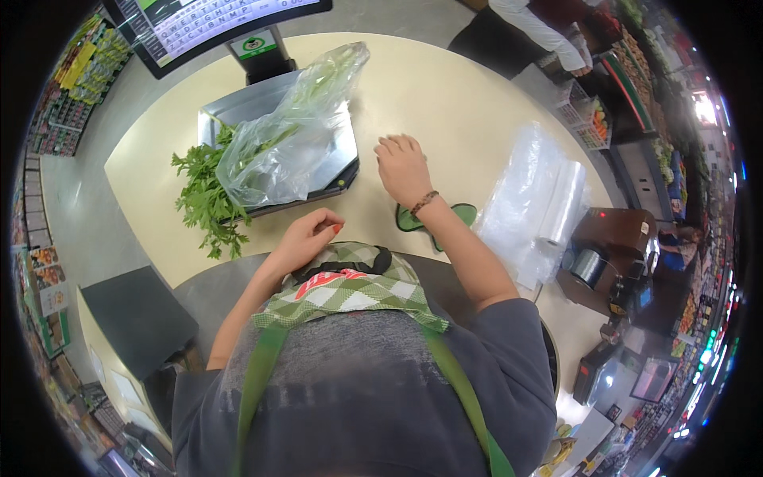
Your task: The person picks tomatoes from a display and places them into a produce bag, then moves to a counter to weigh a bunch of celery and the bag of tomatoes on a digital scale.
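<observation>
My left hand point(310, 234) is loosely curled at the counter's near edge, just above the checked apron point(357, 286). Nothing shows in its fingers. Palm down over the cream counter, my right hand point(406, 170) has bent fingers, and its underside is hidden. A flat green piece with a dark edge point(410, 219) lies partly beneath that wrist. To the left, leafy celery point(208, 200) rests across the metal weighing scale point(334, 152). A clear plastic bag point(271, 167) covers its stalks, while the leaves stick out over the scale's left side. Neither hand touches the celery.
A touchscreen monitor point(220, 24) stands behind the scale. Clear plastic bags point(506, 203) and a bag roll point(563, 203) lie at right, beside a brown machine point(620, 238) with a wire spool. Another person's arm point(542, 36) is beyond the counter, near a produce basket point(590, 122).
</observation>
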Motion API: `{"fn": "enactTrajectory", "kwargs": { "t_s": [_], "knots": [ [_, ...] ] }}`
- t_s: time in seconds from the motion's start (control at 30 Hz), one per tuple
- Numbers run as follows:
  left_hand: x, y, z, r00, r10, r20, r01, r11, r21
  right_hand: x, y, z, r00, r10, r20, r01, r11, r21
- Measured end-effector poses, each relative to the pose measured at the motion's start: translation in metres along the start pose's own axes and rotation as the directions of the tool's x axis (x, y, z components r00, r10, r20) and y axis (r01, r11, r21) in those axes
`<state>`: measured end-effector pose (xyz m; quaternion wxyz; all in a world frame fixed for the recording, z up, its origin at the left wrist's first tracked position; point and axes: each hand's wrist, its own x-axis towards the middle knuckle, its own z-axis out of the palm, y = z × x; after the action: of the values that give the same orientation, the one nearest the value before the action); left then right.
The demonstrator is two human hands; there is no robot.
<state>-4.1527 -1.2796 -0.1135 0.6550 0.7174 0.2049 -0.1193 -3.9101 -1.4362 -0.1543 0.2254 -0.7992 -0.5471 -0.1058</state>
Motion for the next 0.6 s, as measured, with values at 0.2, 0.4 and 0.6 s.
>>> {"fn": "enactTrajectory", "kwargs": {
  "t_s": [0.2,0.4,0.6],
  "knots": [
    [0.009,-0.004,-0.004,0.962,0.259,-0.082,-0.172,0.815,0.553,-0.050,-0.013,0.062,0.920,0.339,0.199,-0.387,0.870,0.305],
    [0.015,-0.001,-0.016,0.917,0.394,-0.065,-0.212,0.618,0.757,-0.057,-0.025,0.096,0.924,0.367,0.104,-0.377,0.838,0.394],
    [0.018,0.016,-0.019,0.935,0.354,0.020,-0.258,0.639,0.724,-0.061,-0.029,0.105,0.915,0.392,0.090,-0.393,0.823,0.411]
  ]
}}
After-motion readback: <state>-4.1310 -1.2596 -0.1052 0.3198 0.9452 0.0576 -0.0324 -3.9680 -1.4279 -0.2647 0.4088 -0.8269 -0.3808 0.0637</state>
